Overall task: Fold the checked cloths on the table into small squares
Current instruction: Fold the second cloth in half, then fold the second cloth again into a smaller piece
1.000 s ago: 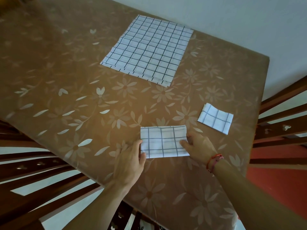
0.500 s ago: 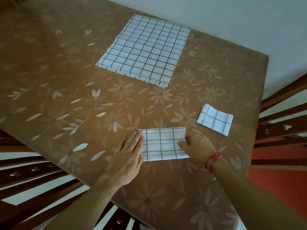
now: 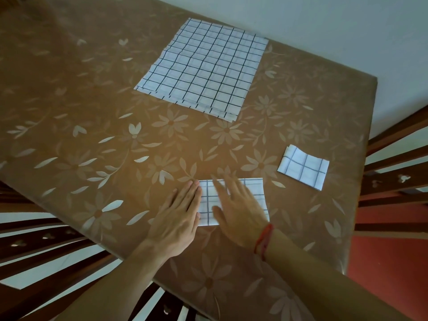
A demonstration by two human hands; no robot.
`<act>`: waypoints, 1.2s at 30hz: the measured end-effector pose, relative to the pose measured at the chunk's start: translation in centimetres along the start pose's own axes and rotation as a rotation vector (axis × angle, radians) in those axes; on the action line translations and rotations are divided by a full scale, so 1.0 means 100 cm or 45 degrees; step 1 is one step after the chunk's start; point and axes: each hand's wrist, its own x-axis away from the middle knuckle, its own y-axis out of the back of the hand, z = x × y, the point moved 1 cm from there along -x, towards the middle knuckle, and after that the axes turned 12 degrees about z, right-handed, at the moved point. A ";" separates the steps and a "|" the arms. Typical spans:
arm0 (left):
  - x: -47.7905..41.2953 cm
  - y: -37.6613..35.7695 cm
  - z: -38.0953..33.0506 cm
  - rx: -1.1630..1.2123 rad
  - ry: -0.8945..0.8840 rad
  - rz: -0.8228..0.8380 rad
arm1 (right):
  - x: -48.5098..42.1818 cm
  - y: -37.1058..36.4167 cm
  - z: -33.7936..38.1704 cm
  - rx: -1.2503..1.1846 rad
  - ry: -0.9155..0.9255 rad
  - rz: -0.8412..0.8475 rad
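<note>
On brown floral tablecloth (image 3: 92,112) by pale wall (image 3: 324,24): both hands flat, grip open, on folded cloth (image 3: 209,202).

A half-folded checked cloth (image 3: 231,200) lay flat near the edge, a small folded square (image 3: 303,169) to its right, the unfolded stack (image 3: 203,67) well behind.
</note>
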 end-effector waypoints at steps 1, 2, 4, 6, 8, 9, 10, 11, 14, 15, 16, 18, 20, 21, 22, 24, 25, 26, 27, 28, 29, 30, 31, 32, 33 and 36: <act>0.000 0.001 0.000 -0.004 -0.006 -0.002 | -0.004 -0.007 0.007 0.042 0.055 0.041; -0.001 0.002 0.001 -0.008 -0.014 -0.001 | -0.008 -0.014 0.012 0.083 0.100 0.087; -0.001 0.002 0.001 -0.025 -0.035 0.016 | -0.013 -0.024 0.015 0.129 0.151 0.158; -0.002 0.001 0.001 -0.055 -0.055 0.038 | -0.016 -0.030 0.014 0.163 0.180 0.186; -0.003 0.001 0.002 -0.069 -0.061 0.035 | -0.016 -0.033 0.012 0.185 0.196 0.204; -0.003 0.000 0.003 -0.065 -0.061 0.028 | -0.016 -0.034 0.011 0.187 0.197 0.212; -0.004 0.000 0.004 -0.059 -0.064 0.021 | -0.015 -0.035 0.010 0.194 0.192 0.220; -0.004 -0.001 0.005 -0.053 -0.068 0.011 | -0.015 -0.035 0.009 0.203 0.183 0.229; -0.004 -0.003 0.006 -0.049 -0.090 -0.007 | -0.014 -0.037 0.008 0.210 0.154 0.245; -0.004 -0.003 0.006 -0.053 -0.094 -0.011 | -0.014 -0.037 0.008 0.208 0.149 0.249; -0.004 -0.003 0.006 -0.056 -0.098 -0.011 | -0.014 -0.038 0.008 0.205 0.146 0.252; -0.003 -0.002 0.007 -0.051 -0.101 -0.007 | -0.014 -0.037 0.008 0.197 0.148 0.259; -0.003 0.000 0.007 -0.049 -0.098 -0.001 | -0.014 -0.036 0.006 0.195 0.143 0.256; -0.003 0.000 0.006 -0.049 -0.096 0.005 | -0.012 -0.036 0.003 0.191 0.132 0.261; -0.003 0.001 0.006 -0.050 -0.093 0.011 | -0.010 -0.034 -0.001 0.189 0.112 0.271; -0.003 0.002 0.006 -0.049 -0.090 0.023 | -0.001 -0.029 -0.017 0.206 0.058 0.312; -0.003 0.001 0.006 -0.046 -0.090 0.025 | 0.006 -0.025 -0.029 0.214 0.034 0.333; -0.003 0.002 0.006 -0.043 -0.087 0.024 | 0.013 -0.023 -0.043 0.217 0.018 0.356; -0.003 0.002 0.006 -0.039 -0.082 0.025 | 0.022 -0.020 -0.057 0.216 -0.002 0.386; -0.003 0.002 0.006 -0.038 -0.077 0.027 | 0.030 -0.017 -0.071 0.213 -0.029 0.412; -0.003 0.001 0.006 -0.041 -0.073 0.028 | 0.036 -0.014 -0.082 0.223 -0.056 0.409; -0.003 0.001 0.007 -0.046 -0.069 0.027 | 0.040 -0.012 -0.088 0.236 -0.081 0.391; -0.003 0.001 0.006 -0.048 -0.065 0.026 | 0.042 -0.011 -0.091 0.236 -0.101 0.382; -0.003 0.001 0.006 -0.048 -0.061 0.027 | 0.043 -0.010 -0.091 0.223 -0.117 0.389; -0.004 0.001 0.005 -0.047 -0.057 0.029 | 0.043 -0.011 -0.090 0.209 -0.126 0.396; -0.004 0.002 0.004 -0.039 -0.041 0.037 | 0.042 -0.010 -0.086 0.175 -0.130 0.385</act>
